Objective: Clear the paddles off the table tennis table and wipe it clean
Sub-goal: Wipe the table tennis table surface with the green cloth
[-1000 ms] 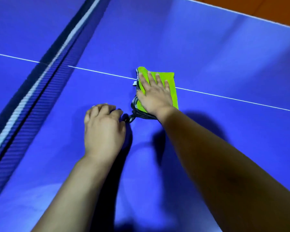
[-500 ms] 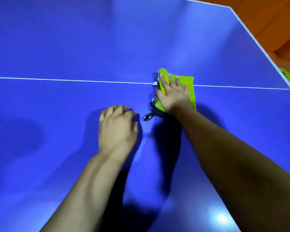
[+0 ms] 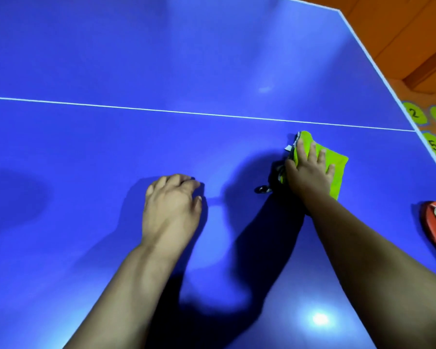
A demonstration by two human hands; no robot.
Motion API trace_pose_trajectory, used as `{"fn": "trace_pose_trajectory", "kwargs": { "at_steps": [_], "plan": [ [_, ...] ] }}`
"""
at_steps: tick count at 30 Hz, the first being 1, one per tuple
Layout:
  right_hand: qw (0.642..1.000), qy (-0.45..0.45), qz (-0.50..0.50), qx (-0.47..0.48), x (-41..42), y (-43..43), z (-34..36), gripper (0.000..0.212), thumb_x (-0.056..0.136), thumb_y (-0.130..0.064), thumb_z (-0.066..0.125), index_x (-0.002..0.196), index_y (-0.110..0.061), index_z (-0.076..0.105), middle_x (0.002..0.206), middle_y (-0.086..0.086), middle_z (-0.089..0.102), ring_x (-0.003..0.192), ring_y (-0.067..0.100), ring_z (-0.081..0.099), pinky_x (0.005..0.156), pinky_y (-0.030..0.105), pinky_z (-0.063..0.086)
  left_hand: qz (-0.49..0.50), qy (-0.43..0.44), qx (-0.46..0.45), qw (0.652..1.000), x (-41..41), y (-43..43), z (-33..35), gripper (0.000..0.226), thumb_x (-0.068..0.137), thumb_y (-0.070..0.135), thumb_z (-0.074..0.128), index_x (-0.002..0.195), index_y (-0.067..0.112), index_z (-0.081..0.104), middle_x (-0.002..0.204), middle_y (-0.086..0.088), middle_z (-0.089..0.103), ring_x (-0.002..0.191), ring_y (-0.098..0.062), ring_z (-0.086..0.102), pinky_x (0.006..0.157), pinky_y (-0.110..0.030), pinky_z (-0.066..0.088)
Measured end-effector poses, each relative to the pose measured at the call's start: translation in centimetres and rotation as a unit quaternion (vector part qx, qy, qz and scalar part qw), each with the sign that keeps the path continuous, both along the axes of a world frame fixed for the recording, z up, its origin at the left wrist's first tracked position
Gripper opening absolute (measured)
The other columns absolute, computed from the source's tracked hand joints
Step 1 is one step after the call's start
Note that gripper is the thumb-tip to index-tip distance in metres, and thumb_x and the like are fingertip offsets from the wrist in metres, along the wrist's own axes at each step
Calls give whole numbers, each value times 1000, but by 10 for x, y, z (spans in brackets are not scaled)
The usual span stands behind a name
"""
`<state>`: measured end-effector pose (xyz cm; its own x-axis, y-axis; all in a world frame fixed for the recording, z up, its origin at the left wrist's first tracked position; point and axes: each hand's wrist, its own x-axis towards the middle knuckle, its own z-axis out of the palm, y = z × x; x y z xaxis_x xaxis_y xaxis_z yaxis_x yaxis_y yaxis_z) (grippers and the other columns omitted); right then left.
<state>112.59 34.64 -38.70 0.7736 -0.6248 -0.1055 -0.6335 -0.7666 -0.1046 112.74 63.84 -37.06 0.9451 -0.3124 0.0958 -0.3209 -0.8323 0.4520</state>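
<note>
My right hand [image 3: 308,172] presses flat on a folded lime-green cloth [image 3: 336,170] with a dark strap and small ring at its left side, on the blue table tennis table [image 3: 161,59], just below the white centre line. My left hand [image 3: 173,205] rests on the bare table surface to the left, fingers curled down and holding nothing. A red paddle [image 3: 432,222] with something pale lying on it shows at the right edge of the view, on the table.
The table's white-edged corner [image 3: 340,11] lies at the upper right. Beyond the right edge, an orange floor mat carries green numbered circles [image 3: 414,113]. An orange wall or floor [image 3: 400,26] lies past the far edge.
My right hand has slid the green cloth to the right, off the centre line and toward the table's right edge. The view has swung right; the net is gone and the red paddle has appeared.
</note>
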Motion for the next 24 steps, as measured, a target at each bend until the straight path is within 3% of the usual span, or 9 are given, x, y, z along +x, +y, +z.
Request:
{"fn": "trace_pose_trajectory", "kwargs": {
  "at_steps": [5, 8, 12, 17, 24],
  "plan": [
    [1000, 5, -1, 1, -5, 74, 4, 63, 98, -44, 34, 154, -33, 8, 163, 3, 4, 149, 26, -2, 116, 55, -1, 53, 20, -3, 998, -17, 71, -3, 31, 74, 24, 56, 101, 18, 71, 103, -2, 67, 95, -29, 58, 85, -38, 41],
    [999, 18, 46, -6, 8, 132, 3, 64, 98, -46, 33, 155, -32, 6, 163, 4, 3, 149, 27, -2, 116, 57, 0, 76, 32, -2, 997, -32, 114, -7, 27, 76, 21, 62, 102, 20, 70, 105, -1, 66, 98, -28, 56, 86, -38, 39],
    [989, 0, 139, -46, 33, 228, -6, 65, 95, -48, 35, 154, -31, 12, 162, 5, 9, 149, 30, 5, 115, 59, 5, 110, 31, 2, 993, -51, 172, -11, 33, 73, 26, 53, 100, 20, 70, 105, -1, 67, 96, -28, 57, 83, -37, 40],
    [965, 25, 262, -2, 42, 356, -6, 70, 94, -52, 32, 154, -33, 2, 163, 2, -4, 149, 28, -7, 116, 56, -7, 171, 20, -13, 985, -84, 243, -10, 33, 71, 24, 53, 98, 18, 70, 102, -2, 67, 94, -30, 56, 82, -36, 33],
    [903, 49, 426, -13, -13, 497, 2, 73, 92, -53, 33, 154, -31, 1, 163, 3, -5, 148, 30, -10, 115, 59, -5, 251, 11, -10, 968, -137, 323, 2, 31, 70, 20, 55, 96, 14, 71, 99, -4, 68, 88, -32, 56, 77, -38, 39]
  ]
}}
